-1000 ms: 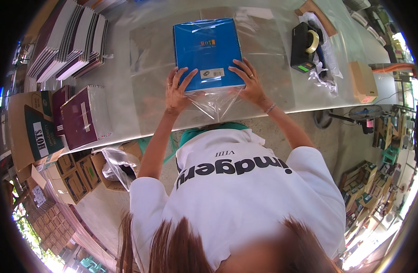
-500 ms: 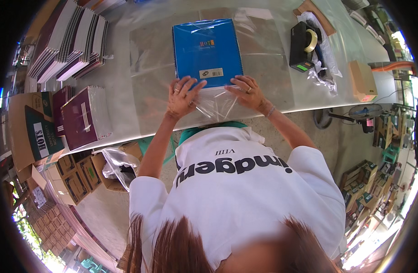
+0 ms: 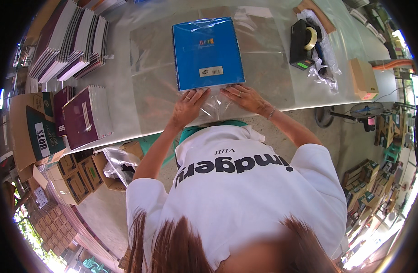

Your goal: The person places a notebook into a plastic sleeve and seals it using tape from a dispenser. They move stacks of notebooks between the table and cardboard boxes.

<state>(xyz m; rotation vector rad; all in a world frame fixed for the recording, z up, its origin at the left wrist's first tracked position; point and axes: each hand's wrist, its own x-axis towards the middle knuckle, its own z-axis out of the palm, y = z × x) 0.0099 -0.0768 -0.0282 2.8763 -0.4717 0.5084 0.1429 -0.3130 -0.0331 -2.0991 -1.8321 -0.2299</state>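
Note:
A blue spiral-bound notebook (image 3: 208, 57) lies on the table inside a clear plastic bag (image 3: 212, 101), with a white label near its front edge. The bag's loose end spreads toward me past that edge. At the notebook's front left corner, my left hand (image 3: 190, 107) has its fingers bent and pressed together on the plastic. My right hand (image 3: 249, 98) does the same at the front right corner, fingers close together on the film. Both thumbs are partly hidden.
Stacks of maroon spiral notebooks (image 3: 84, 116) stand at the left beside a cardboard box (image 3: 29, 129). To the right are a black tape dispenser (image 3: 301, 48) and a tan box (image 3: 362, 78). The table's front edge (image 3: 295, 108) runs just before me.
Both hands have slid off the notebook's cover to its front edge, toward me. Their spread fingers have drawn together, and the loose plastic there is gathered closer.

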